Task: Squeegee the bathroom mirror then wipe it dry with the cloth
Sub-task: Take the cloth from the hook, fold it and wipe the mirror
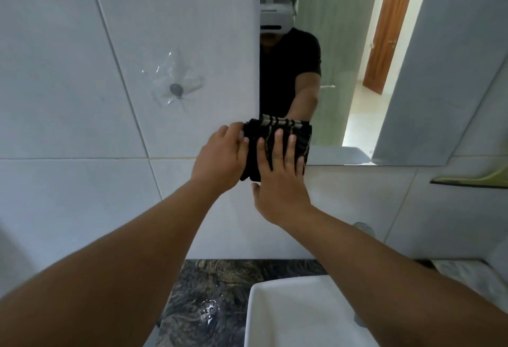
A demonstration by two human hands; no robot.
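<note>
You pressed the folded cloth (275,140) flat on the mirror (343,71)'s lower left corner; your right hand (280,181) lay spread over it for pressure; your left hand (220,159) pinched its edge, steadying the folds.

Soft, dim daylight is reflected from a bright doorway (360,115); edges are bent by wide-angle distortion, forearms slightly blurred

Home bathrm: wall tiles (82,195), mirror (343,71), basin (288,316).
</note>
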